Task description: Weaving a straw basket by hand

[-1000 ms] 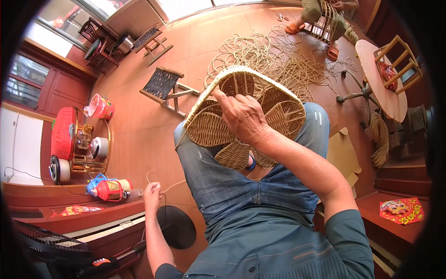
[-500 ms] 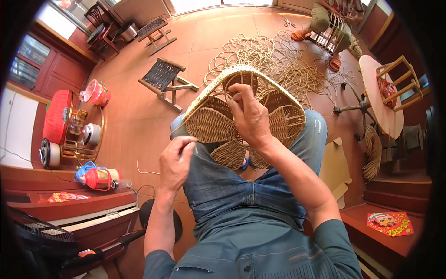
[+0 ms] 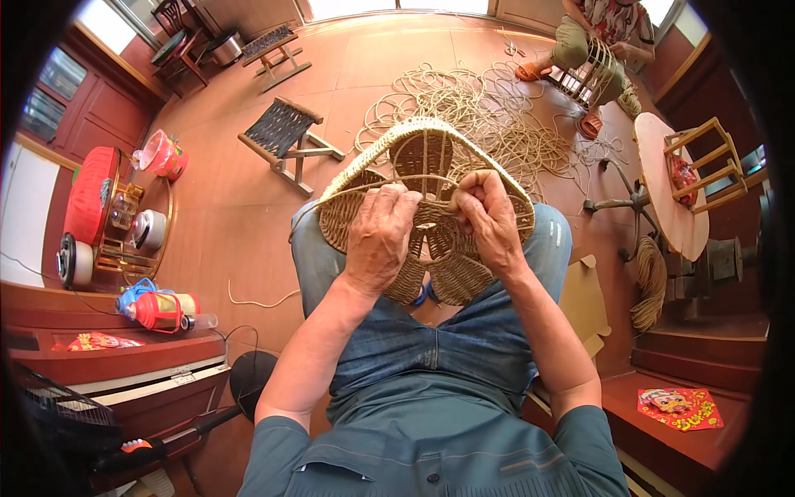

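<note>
A basket woven from brown cord [image 3: 447, 280], with petal-shaped panels and a pale braided rim [image 3: 418, 124], rests between my knees. My left hand [image 3: 379, 236] is closed over its middle, fingertips pinching a strand of cord. Opposite it, my right hand [image 3: 490, 219] pinches the same area with thumb and curled fingers. A loose cord [image 3: 414, 177] arches between both hands across the basket's opening. Bare upright strands show behind it, inside the far panel. My fingers hide the exact spot where the cord meets the weave.
Beyond the basket, a tangled heap of cord [image 3: 464, 103] covers the floor. A black-webbed folding stool [image 3: 281, 132] stands left of it. At far right a person [image 3: 609, 41] sits holding a slatted frame. A round wooden tabletop [image 3: 662, 178] is at right; a coiled cord bundle [image 3: 652, 286] lies below.
My left hand has moved up and right from beside the basket onto its middle, taking hold of cord. My right hand has shifted lower and to the right. The view has shifted slightly.
</note>
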Demonstrator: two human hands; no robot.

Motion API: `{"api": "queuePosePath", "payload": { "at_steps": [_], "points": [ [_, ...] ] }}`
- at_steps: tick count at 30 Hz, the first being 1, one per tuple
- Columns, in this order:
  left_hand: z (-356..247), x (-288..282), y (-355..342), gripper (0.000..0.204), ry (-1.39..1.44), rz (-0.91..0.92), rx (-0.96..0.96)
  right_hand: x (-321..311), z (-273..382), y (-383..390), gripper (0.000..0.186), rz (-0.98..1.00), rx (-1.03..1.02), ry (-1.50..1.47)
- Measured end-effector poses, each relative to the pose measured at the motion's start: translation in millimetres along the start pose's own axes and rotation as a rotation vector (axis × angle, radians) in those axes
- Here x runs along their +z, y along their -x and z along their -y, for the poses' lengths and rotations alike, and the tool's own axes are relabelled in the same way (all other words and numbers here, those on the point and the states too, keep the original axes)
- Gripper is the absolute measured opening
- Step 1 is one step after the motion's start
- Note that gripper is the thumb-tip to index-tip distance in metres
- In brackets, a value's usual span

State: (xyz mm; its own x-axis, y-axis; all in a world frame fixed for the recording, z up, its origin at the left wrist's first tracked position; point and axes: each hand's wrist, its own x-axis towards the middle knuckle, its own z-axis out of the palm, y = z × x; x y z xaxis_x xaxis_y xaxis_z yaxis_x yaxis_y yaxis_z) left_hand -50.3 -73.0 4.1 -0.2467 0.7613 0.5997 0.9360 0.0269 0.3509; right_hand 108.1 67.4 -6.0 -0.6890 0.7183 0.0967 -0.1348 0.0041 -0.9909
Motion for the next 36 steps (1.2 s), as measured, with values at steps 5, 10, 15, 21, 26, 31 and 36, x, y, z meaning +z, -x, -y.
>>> {"api": "queuePosePath", "payload": {
  "at_steps": [5, 10, 15, 21, 26, 31, 36],
  "points": [
    [0.8, 10.9, -9.8, 0.019, 0.009, -0.001, 0.074, -25.3, 20.4, -7.3, 0.006, -0.099, -0.014, 0.027],
    [-2.3, 20.2, -18.4, 0.013, 0.052, -0.038, 0.015, -31.3, 55.6, -15.0, 0.013, -0.158, -0.318, -0.119],
    [-7.2, 29.0, -20.8, 0.011, -0.04, -0.085, -0.045, -13.9, 52.0, -3.9, 0.02, -0.214, -0.321, 0.023],
    [-16.2, 29.9, -11.6, 0.011, -0.119, -0.015, -0.015, 3.7, 23.6, 4.4, 0.055, -0.156, -0.327, 0.643],
    [-19.9, 27.2, -11.0, 0.017, -0.063, 0.017, -0.069, 23.8, 13.7, -14.7, 0.081, -0.09, -0.348, 0.711],
    [-20.2, 24.5, -10.2, 0.018, -0.036, 0.037, -0.106, 27.4, 14.2, -20.3, 0.086, -0.076, -0.294, 0.632],
    [-21.2, 22.6, -9.4, 0.021, -0.058, -0.058, -0.032, 21.5, 13.9, -6.9, 0.068, -0.205, -0.141, 0.336]
  ]
}}
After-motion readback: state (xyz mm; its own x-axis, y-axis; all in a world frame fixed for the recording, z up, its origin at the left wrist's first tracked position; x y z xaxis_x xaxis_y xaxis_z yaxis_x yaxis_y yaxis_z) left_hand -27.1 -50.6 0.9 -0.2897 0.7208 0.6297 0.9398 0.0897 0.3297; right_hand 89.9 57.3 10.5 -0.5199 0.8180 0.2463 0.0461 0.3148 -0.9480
